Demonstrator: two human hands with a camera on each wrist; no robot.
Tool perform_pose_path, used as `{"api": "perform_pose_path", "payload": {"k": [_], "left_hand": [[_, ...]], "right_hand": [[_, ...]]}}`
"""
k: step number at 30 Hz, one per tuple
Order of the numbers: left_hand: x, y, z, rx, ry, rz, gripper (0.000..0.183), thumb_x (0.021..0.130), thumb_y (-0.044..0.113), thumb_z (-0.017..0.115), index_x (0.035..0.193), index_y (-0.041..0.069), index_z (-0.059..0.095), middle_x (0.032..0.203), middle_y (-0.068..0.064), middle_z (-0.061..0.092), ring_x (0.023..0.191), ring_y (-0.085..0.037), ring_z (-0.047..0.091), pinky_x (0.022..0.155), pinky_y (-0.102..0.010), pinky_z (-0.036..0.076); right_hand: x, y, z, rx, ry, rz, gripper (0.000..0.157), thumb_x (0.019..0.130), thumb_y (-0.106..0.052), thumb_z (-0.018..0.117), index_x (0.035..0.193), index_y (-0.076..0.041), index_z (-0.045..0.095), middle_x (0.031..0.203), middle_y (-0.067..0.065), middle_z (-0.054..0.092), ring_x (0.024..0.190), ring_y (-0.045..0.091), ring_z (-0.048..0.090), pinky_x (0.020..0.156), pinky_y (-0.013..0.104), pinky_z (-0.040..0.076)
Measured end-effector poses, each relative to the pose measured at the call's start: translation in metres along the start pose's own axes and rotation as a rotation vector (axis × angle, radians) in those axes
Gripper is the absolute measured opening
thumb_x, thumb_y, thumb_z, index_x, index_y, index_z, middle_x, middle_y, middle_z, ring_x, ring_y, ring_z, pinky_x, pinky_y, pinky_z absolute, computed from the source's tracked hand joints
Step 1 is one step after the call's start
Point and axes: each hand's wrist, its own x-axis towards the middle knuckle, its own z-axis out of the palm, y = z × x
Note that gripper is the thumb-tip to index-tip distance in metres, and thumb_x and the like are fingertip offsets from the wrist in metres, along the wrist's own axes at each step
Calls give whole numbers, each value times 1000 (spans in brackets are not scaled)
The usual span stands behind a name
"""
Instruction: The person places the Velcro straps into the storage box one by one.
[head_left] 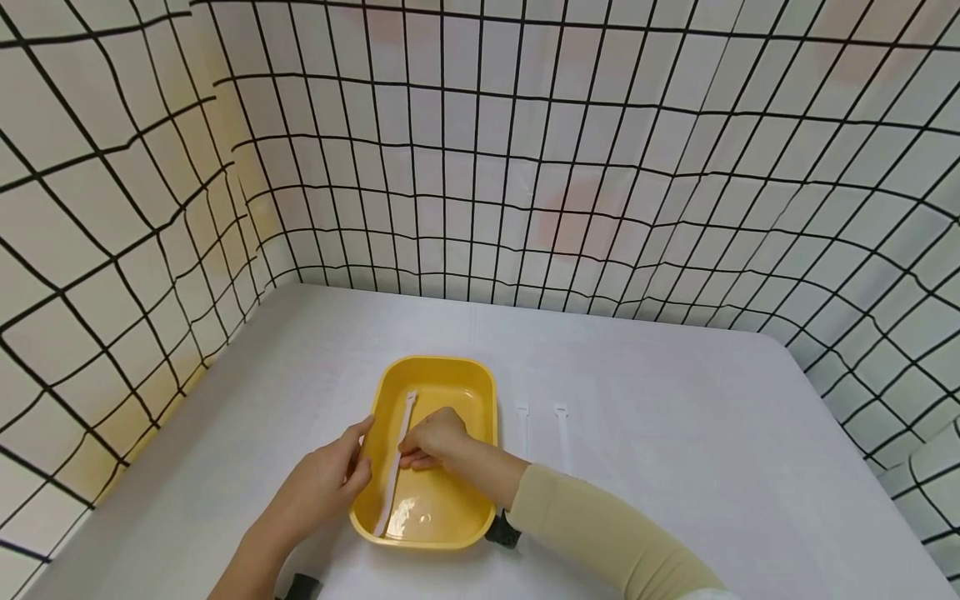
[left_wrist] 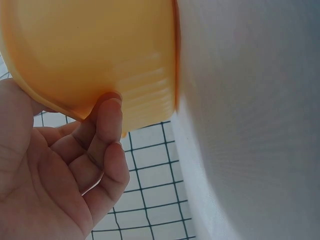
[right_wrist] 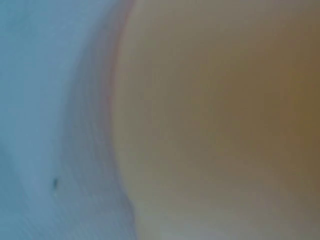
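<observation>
A yellow plastic tray (head_left: 450, 542) stands on the white table, and a long white cable tie (head_left: 387, 500) lies lengthwise in its left half. My left hand (head_left: 326, 479) grips the tray's left rim; in the left wrist view its fingers (left_wrist: 107, 120) bend against the outer wall, the thumb partly hidden behind the rim. Reaching in over the right side, my right hand (head_left: 438, 437) pinches the cable tie near its middle, fingertips low in the tray. In the right wrist view only the blurred tray wall (right_wrist: 215, 120) shows, with no hand.
Two more white cable ties, a nearer one (head_left: 523, 425) and another (head_left: 562, 429), lie on the table (head_left: 675, 433) right of the tray, partly behind the right forearm. Black wire mesh (head_left: 480, 150) over white cloth rises behind and at both sides.
</observation>
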Motion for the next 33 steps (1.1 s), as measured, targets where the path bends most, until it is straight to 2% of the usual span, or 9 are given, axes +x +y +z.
{"api": "perform_pose_path", "payload": {"k": [16,33], "left_hand": [[-2,0,0,3,-4,-5,50,92,10,57,140,0,47,67,9,47,55,-5,41,54,-23,40],[-1,2,-1,-1,-2,1,50,92,10,57,141,0,47,66,8,46,54,-4,40,53,-24,39]], "right_hand": [[-3,0,0,-22,-8,-11,7,79,3,71,72,5,70,62,14,68,50,16,66,47,24,51],[-7,-3,-7,60,-7,-25,4,78,3,70,77,7,70,68,19,69,59,24,70,50,26,53]]}}
